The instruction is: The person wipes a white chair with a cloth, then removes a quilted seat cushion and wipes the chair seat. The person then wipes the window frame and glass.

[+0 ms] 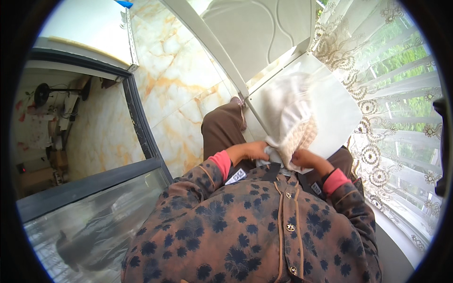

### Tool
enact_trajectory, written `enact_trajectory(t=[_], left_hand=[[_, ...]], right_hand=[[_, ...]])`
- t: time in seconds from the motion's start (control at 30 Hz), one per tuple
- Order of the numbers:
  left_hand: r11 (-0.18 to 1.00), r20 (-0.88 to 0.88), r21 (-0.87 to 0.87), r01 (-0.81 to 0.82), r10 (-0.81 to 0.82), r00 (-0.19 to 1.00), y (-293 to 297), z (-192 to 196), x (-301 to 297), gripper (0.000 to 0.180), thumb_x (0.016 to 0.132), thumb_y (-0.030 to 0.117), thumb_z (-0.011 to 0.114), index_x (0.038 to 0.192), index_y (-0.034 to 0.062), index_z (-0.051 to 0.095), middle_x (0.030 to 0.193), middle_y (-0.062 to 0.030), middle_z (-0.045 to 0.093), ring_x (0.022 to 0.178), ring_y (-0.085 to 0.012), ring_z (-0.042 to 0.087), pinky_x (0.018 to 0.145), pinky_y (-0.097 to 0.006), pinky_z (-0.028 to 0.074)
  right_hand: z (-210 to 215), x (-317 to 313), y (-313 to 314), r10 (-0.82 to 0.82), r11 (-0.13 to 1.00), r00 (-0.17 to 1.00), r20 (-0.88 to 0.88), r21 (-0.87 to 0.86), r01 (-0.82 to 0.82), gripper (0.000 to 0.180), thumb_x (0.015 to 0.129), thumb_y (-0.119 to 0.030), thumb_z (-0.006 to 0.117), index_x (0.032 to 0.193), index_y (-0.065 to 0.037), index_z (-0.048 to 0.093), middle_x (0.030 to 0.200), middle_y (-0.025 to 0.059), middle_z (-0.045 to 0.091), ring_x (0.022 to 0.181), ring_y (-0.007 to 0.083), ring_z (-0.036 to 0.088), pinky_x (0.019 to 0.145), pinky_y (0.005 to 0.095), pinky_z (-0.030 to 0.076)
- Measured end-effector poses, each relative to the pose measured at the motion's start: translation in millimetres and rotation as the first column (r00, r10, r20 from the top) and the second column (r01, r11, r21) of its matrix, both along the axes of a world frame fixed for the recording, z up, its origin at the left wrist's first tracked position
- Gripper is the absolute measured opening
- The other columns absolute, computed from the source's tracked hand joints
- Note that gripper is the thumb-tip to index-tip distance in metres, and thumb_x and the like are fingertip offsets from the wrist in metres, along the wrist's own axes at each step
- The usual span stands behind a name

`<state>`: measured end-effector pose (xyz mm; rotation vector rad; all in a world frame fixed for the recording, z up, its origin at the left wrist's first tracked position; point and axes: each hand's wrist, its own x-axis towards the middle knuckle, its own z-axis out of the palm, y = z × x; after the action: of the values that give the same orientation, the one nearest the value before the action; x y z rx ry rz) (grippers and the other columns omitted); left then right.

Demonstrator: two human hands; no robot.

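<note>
A white and beige cloth (pixel 289 106), with a quilted-looking beige part toward me, spreads over a white chair seat (pixel 337 101). Its far end is smeared by motion. My left hand (pixel 257 150) is closed on the near left edge of the cloth, where a pale greyish piece bunches up. At the near right edge, my right hand (pixel 306 159) pinches the beige part between thumb and fingers. Both hands are close to my body, a short way apart. I cannot make out what kind of item the cloth is.
A pale chair back (pixel 240 33) with curved lines rises beyond the seat. Sheer embroidered curtains (pixel 382 118) hang at the right by a window. On the left a dark-framed glass door or panel (pixel 141 118) stands over marble-patterned floor tiles (pixel 174 80).
</note>
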<state>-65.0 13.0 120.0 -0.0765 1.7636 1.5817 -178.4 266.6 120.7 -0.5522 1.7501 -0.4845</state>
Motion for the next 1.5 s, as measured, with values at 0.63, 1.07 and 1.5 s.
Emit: enact_trajectory(t=[0.63,1.07,1.5], left_hand=[[0.469,-0.486,-0.843,-0.264,-0.453,0.747,-71,83,-62,0.015,0.083,0.015,0.053,0.096,0.0176,0.061,0.1,-0.0094,0.059,0.101,-0.0361,0.056,0.079,-0.047,0.049],[-0.003,-0.777,-0.167,-0.986,-0.616,0.133,-127,316,-147,0.031,0.076,0.006,0.063,0.107,0.0084,0.06,0.121,-0.0155,0.055,0.106,-0.0359,0.052,0.09,-0.044,0.046],[0.287,-0.762,-0.091,-0.954,-0.636,-0.119,-112,345,-200,0.035,0.067,-0.004,0.06,0.099,0.0107,0.062,0.104,-0.0067,0.061,0.096,-0.0321,0.056,0.084,-0.04,0.049]], right_hand=[[-36,27,80,-0.643,0.713,0.766,0.011,-0.358,0.603,0.025,0.086,-0.005,0.062,0.11,-0.001,0.07,0.091,0.0029,0.07,0.084,0.0112,0.062,0.076,0.0284,0.052],[-23,29,88,-0.633,0.681,0.77,0.076,-0.417,0.602,0.023,0.091,-0.017,0.06,0.106,-0.002,0.07,0.083,-0.0015,0.067,0.07,0.0079,0.059,0.062,0.0254,0.05],[-33,29,95,-0.628,0.669,0.772,0.099,-0.438,0.6,0.024,0.092,-0.013,0.058,0.111,-0.004,0.07,0.086,-0.0018,0.068,0.073,0.0073,0.06,0.066,0.0244,0.05]])
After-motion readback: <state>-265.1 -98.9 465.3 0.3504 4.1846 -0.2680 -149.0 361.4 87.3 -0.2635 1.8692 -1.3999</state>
